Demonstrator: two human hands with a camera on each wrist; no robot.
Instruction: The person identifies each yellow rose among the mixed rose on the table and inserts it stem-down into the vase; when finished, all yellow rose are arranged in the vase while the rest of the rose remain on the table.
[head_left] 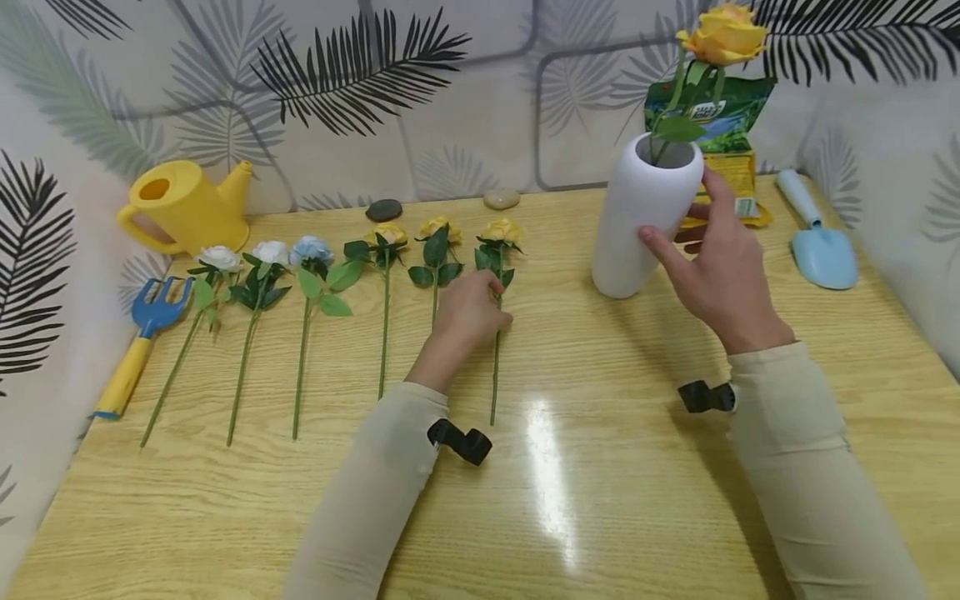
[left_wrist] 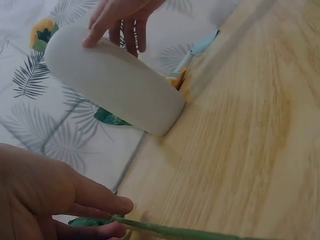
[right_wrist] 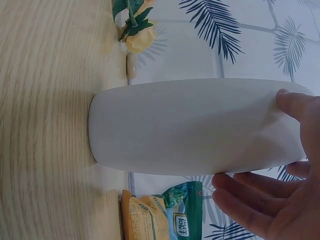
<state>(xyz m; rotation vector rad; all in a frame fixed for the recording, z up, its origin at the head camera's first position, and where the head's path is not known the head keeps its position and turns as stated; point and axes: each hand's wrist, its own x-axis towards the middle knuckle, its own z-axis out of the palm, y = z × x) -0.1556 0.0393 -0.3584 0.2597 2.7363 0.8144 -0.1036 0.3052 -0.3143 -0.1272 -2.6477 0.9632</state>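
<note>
My right hand (head_left: 723, 271) grips the upper part of a white vase (head_left: 637, 221), thumb on the near side and fingers on the far right. The vase's base rests on the table, and one yellow rose (head_left: 723, 35) stands in its mouth. My left hand (head_left: 468, 317) has thumb and finger around the green stem (left_wrist: 170, 231) of the rightmost yellow rose (head_left: 502, 232), which lies on the table. Two more yellow roses (head_left: 387, 236) lie to its left, one partly covered by the left hand. In the right wrist view the vase (right_wrist: 195, 127) fills the middle.
Further left lie two white roses (head_left: 270, 252) and a blue rose (head_left: 311, 249). A yellow watering can (head_left: 191, 208) and a hand fork (head_left: 142, 333) are at the left. Two stones (head_left: 501, 198) sit by the wall. A green-yellow packet (head_left: 731, 162) and blue trowel (head_left: 823, 254) are at right.
</note>
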